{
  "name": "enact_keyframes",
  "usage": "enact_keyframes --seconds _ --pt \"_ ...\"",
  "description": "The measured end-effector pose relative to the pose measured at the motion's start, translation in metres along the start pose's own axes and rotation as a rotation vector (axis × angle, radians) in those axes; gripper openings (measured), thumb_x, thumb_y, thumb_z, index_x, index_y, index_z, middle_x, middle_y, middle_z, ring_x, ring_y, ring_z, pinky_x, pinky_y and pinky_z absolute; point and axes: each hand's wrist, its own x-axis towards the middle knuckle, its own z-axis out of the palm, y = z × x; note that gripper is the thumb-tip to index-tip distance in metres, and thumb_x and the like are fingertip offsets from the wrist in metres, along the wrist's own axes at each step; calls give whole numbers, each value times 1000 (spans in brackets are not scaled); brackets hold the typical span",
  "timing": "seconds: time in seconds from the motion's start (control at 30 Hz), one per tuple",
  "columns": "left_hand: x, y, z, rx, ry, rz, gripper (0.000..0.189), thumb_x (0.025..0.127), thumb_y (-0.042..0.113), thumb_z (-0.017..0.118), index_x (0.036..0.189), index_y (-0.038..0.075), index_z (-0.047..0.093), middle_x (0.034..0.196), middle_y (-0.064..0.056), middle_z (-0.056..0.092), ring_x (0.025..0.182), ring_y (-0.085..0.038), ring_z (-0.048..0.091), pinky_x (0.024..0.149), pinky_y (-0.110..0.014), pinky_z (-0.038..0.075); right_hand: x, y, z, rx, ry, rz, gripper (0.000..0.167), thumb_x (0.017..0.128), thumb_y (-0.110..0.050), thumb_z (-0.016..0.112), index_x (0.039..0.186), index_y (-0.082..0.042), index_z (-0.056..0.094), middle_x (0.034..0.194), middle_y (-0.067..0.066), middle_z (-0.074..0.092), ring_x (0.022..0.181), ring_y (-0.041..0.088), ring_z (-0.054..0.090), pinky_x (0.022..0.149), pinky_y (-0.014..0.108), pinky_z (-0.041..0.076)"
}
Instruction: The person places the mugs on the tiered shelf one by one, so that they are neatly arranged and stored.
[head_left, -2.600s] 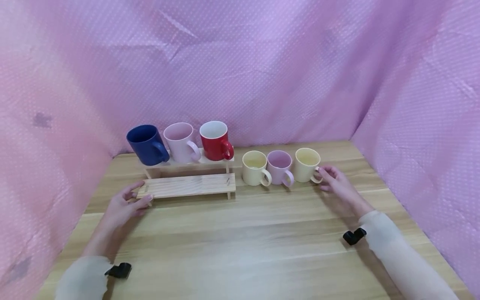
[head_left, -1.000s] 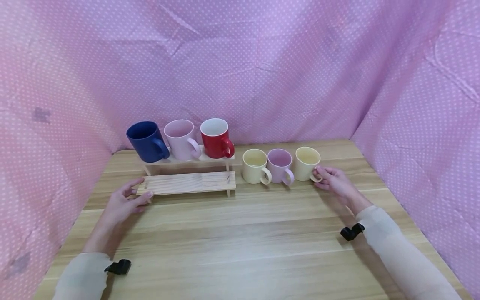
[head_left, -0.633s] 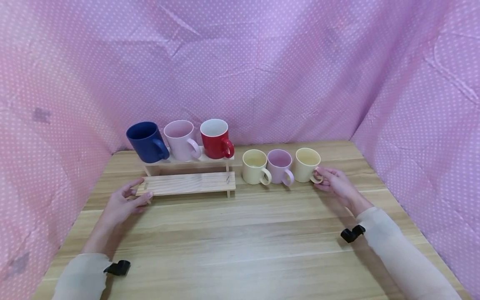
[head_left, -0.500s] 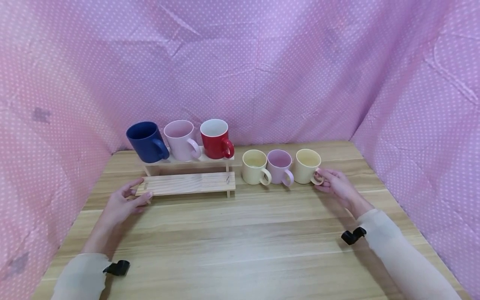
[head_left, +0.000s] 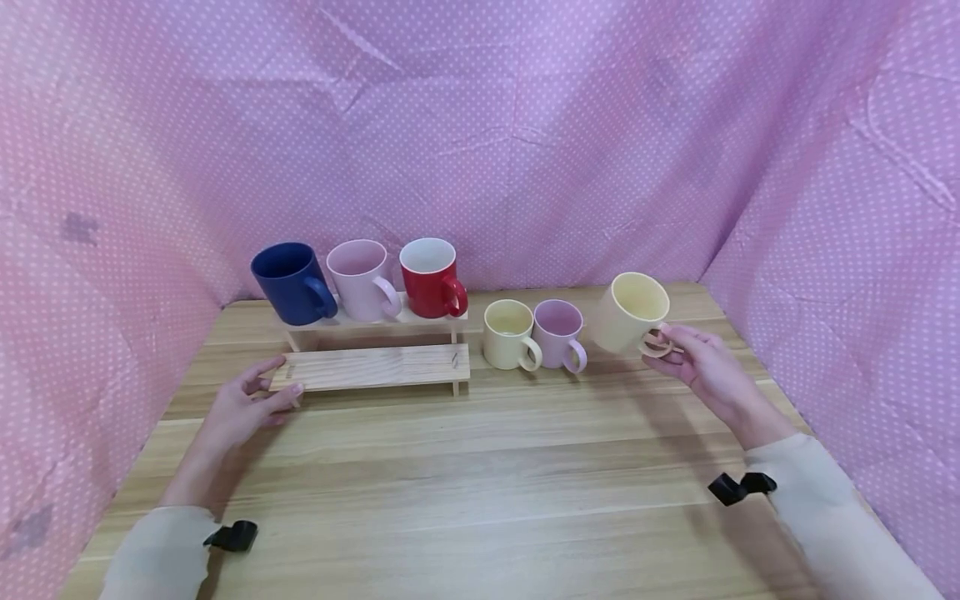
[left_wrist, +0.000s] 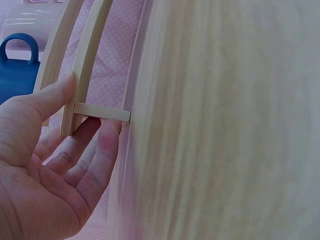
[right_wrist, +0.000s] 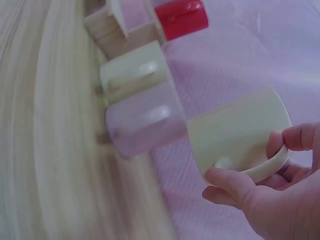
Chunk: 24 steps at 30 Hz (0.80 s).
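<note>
My right hand [head_left: 701, 367] grips the handle of a yellow mug [head_left: 630, 315], which is raised off the table and tilted. In the right wrist view, thumb and fingers close round that mug's handle [right_wrist: 270, 167]. To its left stand a purple mug [head_left: 557, 335] and a second yellow mug [head_left: 506, 337], handles to the front right. My left hand [head_left: 246, 402] holds the left end of a two-tier wooden rack [head_left: 375, 369]. In the left wrist view, the thumb lies on the lower board [left_wrist: 85, 60], with fingers by its leg [left_wrist: 102, 112].
On the rack's upper tier stand a blue mug [head_left: 292, 287], a pale pink mug [head_left: 360, 283] and a red mug [head_left: 431, 283]. The lower board is bare. A pink dotted curtain [head_left: 480, 150] hangs behind and beside the wooden table [head_left: 465, 492].
My right hand has lifted the right-hand yellow mug from the table, moving it up and to the right and tilting it. The left hand stays at the rack's end.
</note>
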Motion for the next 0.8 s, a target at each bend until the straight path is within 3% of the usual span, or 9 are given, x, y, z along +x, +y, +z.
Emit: enact_keyframes --seconds 0.3,0.6,0.8 --pt "1 -1 0 -10 -1 10 87 92 35 77 158 2 31 116 -22 50 83 -15 72 74 -35 64 -9 -16 34 28 -154 -11 29 111 -9 41 103 3 66 114 10 66 112 25 67 103 44 50" --pt "1 -3 2 -36 3 16 84 93 33 77 158 4 33 117 -21 48 83 -15 71 74 -36 64 -1 -6 84 18 -223 87 26 110 -12 45 104 0 68 116 12 68 115 27 65 106 48 47" --pt "-2 0 -1 -102 -34 10 83 95 29 75 158 2 29 115 -19 49 86 -14 71 78 -35 63 10 10 124 43 -246 141 20 108 -12 49 110 -2 66 110 9 67 111 28 66 105 52 48"
